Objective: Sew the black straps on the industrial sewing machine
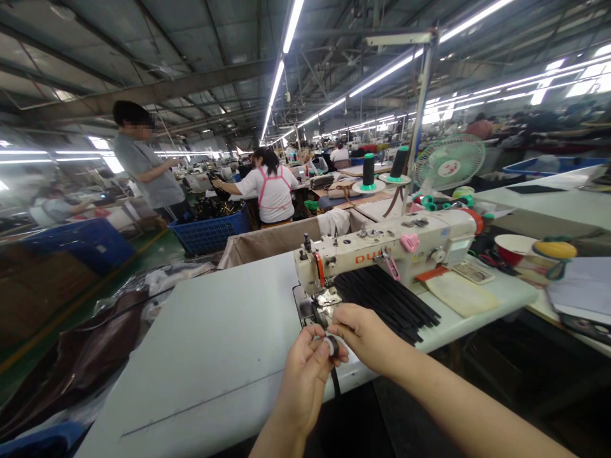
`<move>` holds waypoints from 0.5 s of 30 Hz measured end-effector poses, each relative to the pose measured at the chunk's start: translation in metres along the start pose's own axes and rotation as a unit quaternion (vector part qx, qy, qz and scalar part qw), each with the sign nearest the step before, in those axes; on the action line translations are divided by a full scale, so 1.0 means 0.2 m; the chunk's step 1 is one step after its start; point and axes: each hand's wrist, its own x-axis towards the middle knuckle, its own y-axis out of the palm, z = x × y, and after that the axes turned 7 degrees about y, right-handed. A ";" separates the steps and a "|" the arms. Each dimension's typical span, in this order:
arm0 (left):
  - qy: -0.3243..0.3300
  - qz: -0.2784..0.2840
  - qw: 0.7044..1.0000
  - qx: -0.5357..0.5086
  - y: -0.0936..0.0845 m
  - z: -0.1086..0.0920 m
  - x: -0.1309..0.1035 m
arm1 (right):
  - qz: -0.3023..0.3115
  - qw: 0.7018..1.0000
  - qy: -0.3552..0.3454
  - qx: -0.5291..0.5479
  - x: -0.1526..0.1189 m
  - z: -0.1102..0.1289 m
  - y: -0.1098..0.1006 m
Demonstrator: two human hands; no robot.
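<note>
My left hand is closed around a small round piece with a pale face and a dark rim; whether it is a bobbin or a small roll I cannot tell. Close above it, the fingers of my right hand are pinched together, and what lies between them is hidden. Both hands are in front of the needle area of a white sewing machine. Below them a narrow black strip runs over the table's front edge. Many long black strips lie under the machine's arm.
The pale sewing table extends left. A yellowish cloth and a red-and-white bowl are on the right. Two black thread cones and a green fan stand behind. Co-workers and a blue basket are farther back.
</note>
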 end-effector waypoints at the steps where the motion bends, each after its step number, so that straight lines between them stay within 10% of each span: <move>1: 0.014 -0.017 1.000 -0.008 -0.01 0.00 0.00 | -0.013 1.000 -0.010 -0.013 0.01 -0.01 0.00; 15: 0.052 0.090 0.993 0.063 -0.05 -0.02 -0.04 | -0.006 0.987 0.137 0.079 -0.04 -0.11 0.01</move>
